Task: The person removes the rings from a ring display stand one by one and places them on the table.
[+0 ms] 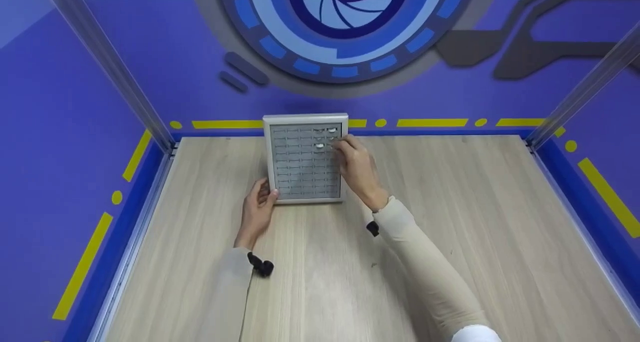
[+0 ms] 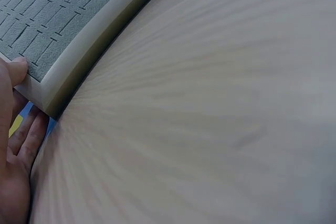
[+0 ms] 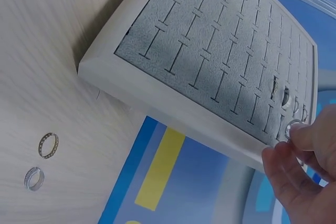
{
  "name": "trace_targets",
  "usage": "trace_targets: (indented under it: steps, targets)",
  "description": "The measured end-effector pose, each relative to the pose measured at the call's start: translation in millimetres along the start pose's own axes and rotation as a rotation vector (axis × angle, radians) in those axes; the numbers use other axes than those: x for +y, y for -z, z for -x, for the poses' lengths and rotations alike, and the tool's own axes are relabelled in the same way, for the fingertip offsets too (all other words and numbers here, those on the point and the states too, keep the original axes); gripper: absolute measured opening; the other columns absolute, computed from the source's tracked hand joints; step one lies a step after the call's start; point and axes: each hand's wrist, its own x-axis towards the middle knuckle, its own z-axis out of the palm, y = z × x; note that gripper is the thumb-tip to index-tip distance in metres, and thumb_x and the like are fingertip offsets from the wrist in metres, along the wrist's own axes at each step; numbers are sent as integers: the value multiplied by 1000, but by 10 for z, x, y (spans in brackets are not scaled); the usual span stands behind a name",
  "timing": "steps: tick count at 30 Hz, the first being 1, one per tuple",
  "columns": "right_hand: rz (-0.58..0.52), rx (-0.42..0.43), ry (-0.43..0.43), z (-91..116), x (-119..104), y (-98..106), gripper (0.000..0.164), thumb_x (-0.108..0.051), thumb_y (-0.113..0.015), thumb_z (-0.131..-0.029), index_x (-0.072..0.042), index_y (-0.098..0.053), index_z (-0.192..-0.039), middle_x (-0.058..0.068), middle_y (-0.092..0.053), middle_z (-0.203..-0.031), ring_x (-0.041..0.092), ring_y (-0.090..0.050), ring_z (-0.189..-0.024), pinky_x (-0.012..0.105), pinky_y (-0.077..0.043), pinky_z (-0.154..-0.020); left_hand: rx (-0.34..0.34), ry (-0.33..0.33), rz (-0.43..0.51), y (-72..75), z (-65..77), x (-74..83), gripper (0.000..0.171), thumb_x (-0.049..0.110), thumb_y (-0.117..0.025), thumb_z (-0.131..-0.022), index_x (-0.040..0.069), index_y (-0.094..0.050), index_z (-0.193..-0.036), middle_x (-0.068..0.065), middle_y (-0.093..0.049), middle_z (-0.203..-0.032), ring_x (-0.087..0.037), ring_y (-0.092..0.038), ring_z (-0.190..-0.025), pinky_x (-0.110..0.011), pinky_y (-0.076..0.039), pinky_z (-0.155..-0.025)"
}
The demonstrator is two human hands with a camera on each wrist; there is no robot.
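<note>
A ring display board (image 1: pixel 300 174) with a pale frame and grey slotted padding stands tilted up on the table. Its lower left corner is held by my left hand (image 1: pixel 256 209), thumb on the frame's front and fingers behind. My right hand (image 1: pixel 359 167) is at the upper right of the board, pinching a silver ring (image 3: pixel 289 128) at a slot in the right wrist view. Several rings (image 3: pixel 286 98) sit in slots close by; my fingers hide part of that area.
Two loose rings, a gold-toned one (image 3: pixel 42 143) and a silver one (image 3: pixel 29 177), lie on the wooden table (image 1: pixel 450 222) in the right wrist view. Behind the board rises a blue patterned wall (image 1: pixel 175 72). Metal posts (image 1: pixel 112 57) mark the rear corners.
</note>
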Motion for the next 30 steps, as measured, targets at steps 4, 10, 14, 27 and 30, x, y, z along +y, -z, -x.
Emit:
trace_targets:
  steps: [4, 10, 14, 27, 30]
  targets:
    - [-12, 4, 9, 25, 12, 26, 12, 8, -65, -101, 2, -74, -105, 13, -70, -108, 28, -74, -96, 37, -66, -80, 4, 1, 3, 3, 0, -9, 45, 26, -62, -110, 17, -53, -153, -9, -62, -147, -26, -63, -131, -44, -51, -116]
    - [-34, 20, 27, 49, 39, 64, 10, 10, -67, -99, 3, -73, -100, 15, -69, -105, 30, -73, -92, 39, -65, -79, 4, -3, 26, 11, 0, -26, 47, 27, -64, -109, 15, -53, -153, -12, -62, -146, -28, -63, -131, -46, -52, -115]
    - [-46, 22, 23, 75, 67, 86, 10, 10, -67, -99, 4, -74, -100, 15, -69, -103, 30, -73, -90, 40, -65, -77, 5, -8, 20, 10, -2, -23, 47, 29, -64, -110, 15, -53, -153, -12, -63, -145, -28, -64, -130, -47, -52, -115]
    - [-79, -19, 12, 191, 212, 213, 12, 10, -69, -98, 3, -79, -98, 15, -71, -100, 28, -72, -84, 37, -64, -72, -6, 6, 2, 10, -9, -8, 47, 29, -63, -110, 15, -52, -153, -10, -62, -146, -27, -63, -131, -45, -52, -116]
    - [-85, -21, 18, 218, 243, 241, 12, 10, -69, -98, 3, -79, -96, 15, -71, -99, 28, -72, -85, 38, -64, -73, -7, 9, 2, 19, -13, -5, 47, 30, -62, -110, 16, -52, -154, -9, -62, -146, -26, -62, -132, -45, -51, -116]
